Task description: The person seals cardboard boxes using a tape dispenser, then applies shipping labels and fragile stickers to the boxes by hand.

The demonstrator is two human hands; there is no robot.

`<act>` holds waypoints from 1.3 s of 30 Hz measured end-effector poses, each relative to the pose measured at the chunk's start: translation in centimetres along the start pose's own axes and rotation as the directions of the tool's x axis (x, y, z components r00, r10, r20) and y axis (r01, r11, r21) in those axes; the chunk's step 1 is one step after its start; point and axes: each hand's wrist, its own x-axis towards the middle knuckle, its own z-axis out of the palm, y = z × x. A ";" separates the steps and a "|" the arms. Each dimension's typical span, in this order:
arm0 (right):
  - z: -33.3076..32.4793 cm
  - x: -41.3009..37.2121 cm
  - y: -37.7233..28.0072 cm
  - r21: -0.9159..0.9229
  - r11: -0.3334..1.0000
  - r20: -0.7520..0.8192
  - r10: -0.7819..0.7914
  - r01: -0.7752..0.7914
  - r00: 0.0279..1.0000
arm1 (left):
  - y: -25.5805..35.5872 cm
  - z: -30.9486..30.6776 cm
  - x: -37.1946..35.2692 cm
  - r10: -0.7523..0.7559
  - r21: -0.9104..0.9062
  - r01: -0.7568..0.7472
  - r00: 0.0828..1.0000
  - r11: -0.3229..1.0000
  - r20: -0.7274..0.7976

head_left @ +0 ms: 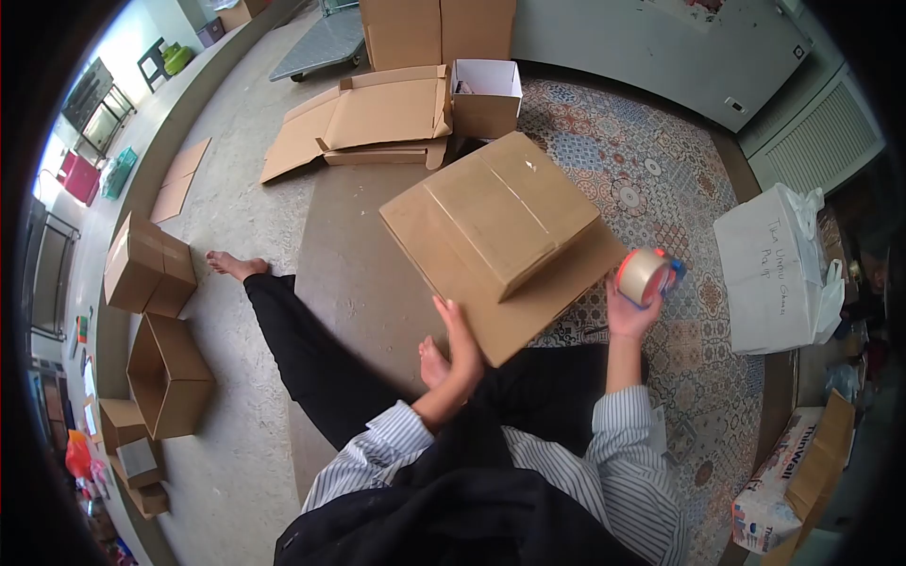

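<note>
1. Roughly at the centre of the head view, reaching toward 1 o'clock, a closed cardboard box (pixel 514 212) lay over a wider flat cardboard panel (pixel 472 316), with a strip of tape running across its top.
2. The left hand (pixel 458 344), near 6 o'clock, was open, its fingers extended against the near left edge of the panel.
3. The right hand (pixel 632 311), at 3 o'clock, was closed around a tape dispenser (pixel 645 277) with red and blue parts and a tan roll. It was just beside the panel's right corner.
4. At 11 o'clock, a flattened carton (pixel 392 111) lay on the floor (pixel 354 245), touching or nearly touching a small open box (pixel 486 113) with a white inside, at 12 o'clock.
5. A grey trolley (pixel 321 45) stood farther out at 11 o'clock.
6. Around 9 o'clock was a taped box (pixel 151 266); an open brown box (pixel 170 382) sat next to it, toward 8 o'clock.
7. Out at 3 o'clock stood a white package (pixel 769 274) with handwriting on it, and at 4 o'clock a printed carton (pixel 774 486) leaned at a tilt.
</note>
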 end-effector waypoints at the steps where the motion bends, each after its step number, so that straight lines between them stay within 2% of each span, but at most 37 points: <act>1: 0.9 1.3 -0.8 -0.029 1.000 -0.057 0.002 -0.004 0.998 | 0.4 0.5 -2.3 0.263 0.447 -0.202 0.962 0.871 -0.078; 2: 1.7 1.9 -1.7 -0.089 0.995 -0.010 -0.033 0.032 0.999 | 0.6 0.8 -4.4 0.454 0.705 -0.279 0.889 0.652 -0.068; 4: 3.1 2.6 -3.4 -0.162 0.985 0.046 -0.057 0.064 0.997 | -2.0 2.3 -7.7 0.432 0.653 -0.370 0.899 0.661 0.071; 6: 3.2 2.2 -5.6 -0.262 0.947 0.090 -0.167 0.185 0.982 | -2.7 2.5 -8.9 0.407 0.622 -0.396 0.904 0.675 0.133; 7: 3.1 1.9 -6.9 -0.297 0.929 0.107 -0.199 0.223 0.974 | -2.6 1.8 -8.9 0.314 0.540 -0.304 0.946 0.785 0.075; 8: 3.0 1.0 -8.5 -0.467 0.841 0.170 -0.217 0.272 0.961 | -2.4 0.8 -8.6 0.214 0.443 -0.205 0.976 0.873 0.032; 10: 3.0 -0.8 -10.5 -0.619 0.716 0.235 -0.223 0.322 0.946 | -1.9 -1.2 -7.6 0.000 0.224 0.003 1.000 0.975 -0.013; 11: 3.6 -2.0 -10.9 -0.596 0.729 0.247 -0.232 0.337 0.941 | -1.4 -2.0 -6.5 0.212 0.732 -0.144 0.977 0.666 -0.001; 12: 4.3 -3.2 -11.0 -0.573 0.742 0.258 -0.239 0.347 0.936 | -4.9 -2.7 -3.9 -0.081 -0.138 0.068 0.992 0.988 -0.096; 13: 5.2 -4.4 -10.6 -0.578 0.742 0.253 -0.232 0.339 0.939 | -1.6 -3.2 -1.8 -0.118 -0.240 0.080 0.982 0.967 -0.148; 14: 6.3 -5.6 -9.9 -0.558 0.783 0.129 -0.247 0.276 0.960 | 2.6 -3.6 0.2 -0.157 -0.340 0.082 0.967 0.937 -0.198; 15: 6.8 -6.4 -9.3 -0.528 0.821 0.007 -0.252 0.218 0.968 | 3.8 -3.9 1.9 -0.161 -0.339 0.084 0.965 0.937 -0.205; 16: 6.6 -6.8 -8.9 -0.502 0.843 0.022 -0.209 0.192 0.978 | 4.6 -4.1 3.3 -0.207 -0.415 0.201 0.978 0.887 0.031; 17: 6.6 -6.9 -8.4 -0.506 0.843 0.024 -0.200 0.185 0.979 | 4.9 -4.4 3.9 -0.224 -0.460 0.328 0.937 0.825 0.266; 18: 6.6 -7.1 -8.0 -0.526 0.829 0.052 -0.190 0.189 0.980 | 4.9 -4.3 3.8 -0.230 -0.462 0.328 0.939 0.824 0.257; 19: 6.4 -7.2 -7.5 -0.542 0.817 0.082 -0.180 0.196 0.980 | 5.0 -3.9 3.7 -0.235 -0.444 0.306 0.949 0.842 0.209; 20: 5.9 -6.9 -7.7 -0.509 0.846 0.208 -0.055 0.156 0.977 | 5.2 -3.8 3.7 -0.235 -0.423 0.282 0.958 0.861 0.162; 21: 5.7 -7.0 -7.8 -0.505 0.850 0.212 -0.050 0.153 0.976 | 5.3 -4.2 3.7 -0.231 -0.423 0.275 0.961 0.863 0.155; 22: 6.8 -7.5 -7.5 -0.602 0.757 0.317 -0.065 0.254 0.946 | 5.6 -4.7 3.5 -0.016 -0.008 0.016 0.997 1.000 -0.071; 23: 8.3 -8.1 -7.3 -0.673 0.645 0.425 -0.063 0.361 0.903 | 6.1 -5.1 3.4 0.272 0.445 -0.168 0.945 0.879 -0.181; 24: 11.0 -9.2 -6.8 -0.711 0.562 0.493 -0.029 0.422 0.870 | 8.5 -5.6 3.1 0.406 0.430 -0.298 0.895 0.852 -0.183; 25: 12.1 -9.4 -6.9 -0.700 0.347 0.686 0.083 0.624 0.723 | 10.7 -6.2 2.4 0.404 0.427 -0.295 0.894 0.855 -0.192; 26: 13.1 -9.7 -7.0 -0.589 0.139 0.799 0.248 0.796 0.548 | 12.6 -6.9 1.4 0.250 0.108 -0.255 0.967 0.961 0.059; 27: 15.6 -10.9 -6.2 -0.507 0.058 0.807 0.381 0.860 0.451 | 14.3 -7.5 0.4 0.157 -0.195 -0.094 0.927 0.976 0.342; 28: 17.2 -11.6 -5.9 -0.331 -0.004 0.767 0.581 0.944 0.271 | 15.5 -7.9 -0.2 0.003 -0.250 0.161 0.835 0.955 0.551; 29: 19.1 -12.7 -4.5 -0.299 -0.006 0.747 0.621 0.954 0.238 | 16.7 -8.2 -0.6 -0.102 -0.249 0.408 0.670 0.879 0.736; 30: 20.3 -13.4 -3.6 -0.230 -0.029 0.709 0.680 0.973 0.188 | 17.7 -8.6 -0.5 -0.211 -0.171 0.591 0.520 0.789 0.828; 31: 21.0 -13.8 -2.9 -0.157 -0.048 0.663 0.735 0.986 0.141 | 18.7 -9.1 -0.3 -0.284 -0.068 0.740 0.339 0.669 0.897; 33: 21.5 -13.7 -1.9 -0.136 -0.054 0.611 0.781 0.989 0.127 | 19.1 -9.7 0.4 -0.310 -0.086 0.813 0.314 0.576 0.897; 35: 22.1 -13.9 -1.0 -0.120 -0.066 0.548 0.828 0.991 0.121 | 17.6 -9.9 0.9 -0.224 -0.138 0.760 0.352 0.636 0.909; 36: 22.5 -14.0 -0.7 -0.119 -0.091 0.525 0.839 0.989 0.140 | 17.2 -10.2 1.1 -0.216 -0.153 0.768 0.356 0.622 0.909; 38: 23.4 -14.1 0.1 -0.111 -0.116 0.484 0.861 0.987 0.155 | 17.8 -10.9 2.2 -0.174 -0.281 0.780 0.442 0.560 0.880; 39: 24.0 -14.1 0.6 -0.102 -0.152 0.467 0.865 0.983 0.183 | 17.3 -11.2 2.9 -0.167 -0.295 0.786 0.446 0.544 0.879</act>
